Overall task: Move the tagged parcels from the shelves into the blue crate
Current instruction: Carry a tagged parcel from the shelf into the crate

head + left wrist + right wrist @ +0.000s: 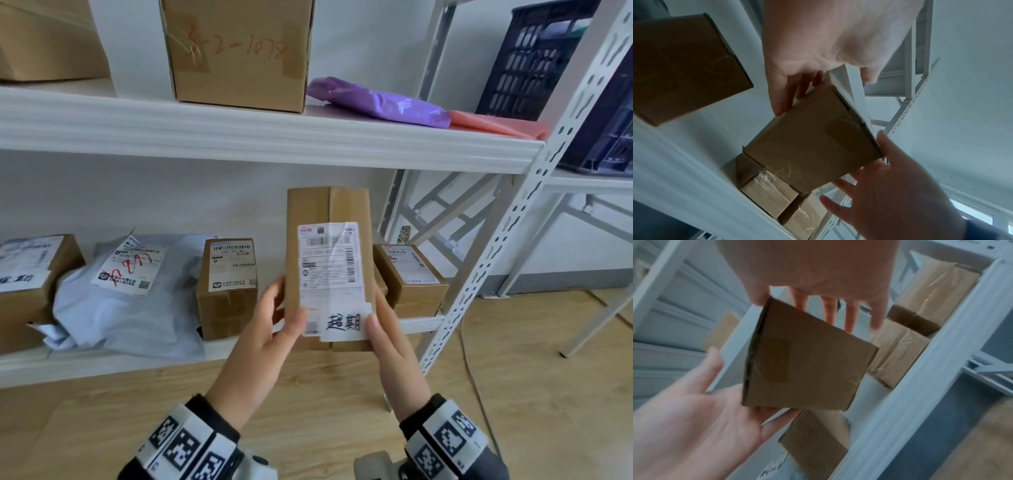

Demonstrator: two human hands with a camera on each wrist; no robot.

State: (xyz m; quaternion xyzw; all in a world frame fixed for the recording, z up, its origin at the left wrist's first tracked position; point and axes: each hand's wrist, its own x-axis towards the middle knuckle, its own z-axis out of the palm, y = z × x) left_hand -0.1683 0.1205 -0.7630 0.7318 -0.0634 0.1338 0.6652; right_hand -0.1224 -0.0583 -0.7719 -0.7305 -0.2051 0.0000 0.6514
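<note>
Centre frame, head view: a tall cardboard parcel (327, 212) w/ shipping label and a white handwritten tag (344, 322) is held upright in front of the lower shelf (102, 359). Left hand (263, 335) grips its left edge, thumb on the front; right hand (390, 339) grips the right edge, thumb by the tag. Behind, lower left to right: a tagged box (27, 284), grey mailer (126, 294), two small boxes. Dark-blue crate (534, 58) sits upper right.
</note>
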